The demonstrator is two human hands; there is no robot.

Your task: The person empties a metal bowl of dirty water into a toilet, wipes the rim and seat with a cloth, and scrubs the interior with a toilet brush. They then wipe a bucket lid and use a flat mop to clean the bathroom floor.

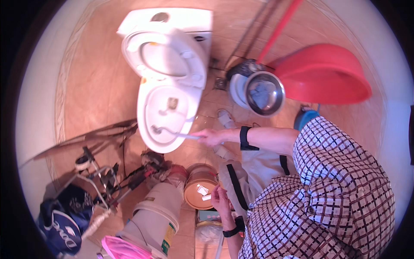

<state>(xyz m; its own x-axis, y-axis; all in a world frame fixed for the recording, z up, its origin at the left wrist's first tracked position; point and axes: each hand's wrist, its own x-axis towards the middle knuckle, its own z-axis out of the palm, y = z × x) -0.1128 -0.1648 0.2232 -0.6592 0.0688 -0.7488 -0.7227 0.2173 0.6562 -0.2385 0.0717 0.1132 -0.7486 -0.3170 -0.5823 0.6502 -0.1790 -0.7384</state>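
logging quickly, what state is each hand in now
Left hand: half-curled; whether it holds anything cannot be told.
Right hand: closed, holding a long, pale-handled toilet brush.

Bag, lower left: navy bag [71, 211] bears large, light lettering [64, 236], one short word, slanting down to the right, pale curved outline around it.
Bucket label: green-and-yellow label [168, 238] on the side of the big beige bucket [148, 226]; any print too small to read.
Bucket patch: small dull-brown patch [150, 199] on the pale container [161, 200] just above; nothing legible.
Toilet mark: small dark mark [199, 39] at the right end of the tank on the white toilet [170, 96]; cannot tell if lettering.
Lid pieces: white pieces [202, 190] on the round orange-brown lid [194, 199]; print, if any, unreadable.
Numbers: none readable.
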